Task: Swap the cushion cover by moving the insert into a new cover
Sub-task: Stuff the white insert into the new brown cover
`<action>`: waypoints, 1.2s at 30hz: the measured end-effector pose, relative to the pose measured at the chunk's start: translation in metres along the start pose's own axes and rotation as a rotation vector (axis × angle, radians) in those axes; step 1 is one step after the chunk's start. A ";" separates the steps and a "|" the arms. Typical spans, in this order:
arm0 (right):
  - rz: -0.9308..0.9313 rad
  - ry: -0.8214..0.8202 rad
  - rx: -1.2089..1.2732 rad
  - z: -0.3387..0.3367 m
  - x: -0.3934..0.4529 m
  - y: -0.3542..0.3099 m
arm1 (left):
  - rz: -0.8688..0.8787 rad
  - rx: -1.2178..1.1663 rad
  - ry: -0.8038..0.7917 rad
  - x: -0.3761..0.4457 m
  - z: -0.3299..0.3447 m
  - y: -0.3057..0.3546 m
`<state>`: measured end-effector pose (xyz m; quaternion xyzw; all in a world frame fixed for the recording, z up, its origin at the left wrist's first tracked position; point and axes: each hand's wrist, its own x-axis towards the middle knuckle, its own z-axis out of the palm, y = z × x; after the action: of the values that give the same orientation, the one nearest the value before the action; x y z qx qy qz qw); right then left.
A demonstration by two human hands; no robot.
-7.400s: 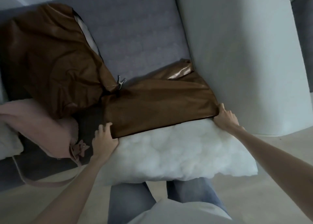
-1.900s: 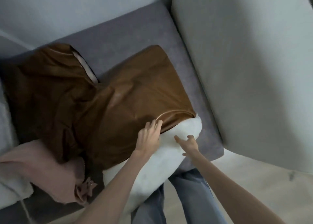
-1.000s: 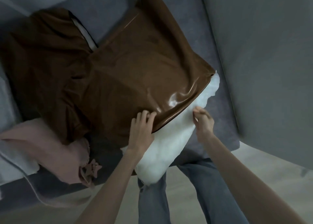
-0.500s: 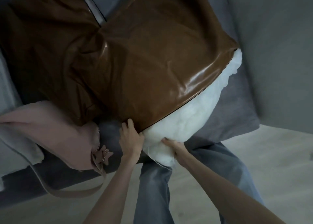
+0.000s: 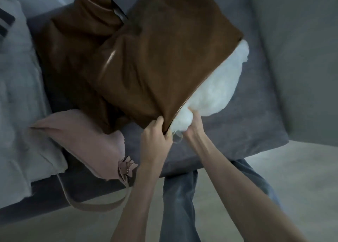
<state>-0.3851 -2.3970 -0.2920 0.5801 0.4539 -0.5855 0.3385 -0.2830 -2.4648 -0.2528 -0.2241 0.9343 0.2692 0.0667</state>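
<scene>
A shiny brown cushion cover lies on the grey sofa seat with most of the white fluffy insert inside it. The insert bulges out along the cover's open right edge. My left hand grips the cover's near corner at the opening. Right beside it, my right hand presses into the insert's near corner, its fingers buried in the stuffing. A second brown cover lies crumpled behind and to the left, partly under the first.
A pink bag with a star charm and a long strap sits on the seat's front left. A grey cushion fills the far left. The sofa's arm rises on the right. My legs in jeans stand against the seat's front edge.
The cover and insert have shifted further onto the seat. My left hand moved right along the cover's edge to its corner. My right hand stays on the insert's corner, pushing it inwards.
</scene>
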 end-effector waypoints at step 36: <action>-0.932 -0.477 -1.587 -0.101 -0.109 -0.047 | -0.187 -0.142 0.050 0.083 -0.054 0.068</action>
<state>-0.3798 -2.3006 -0.1695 -0.1931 0.8239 -0.2855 0.4499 -0.3882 -2.4744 -0.1961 -0.3209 0.8892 0.3218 0.0523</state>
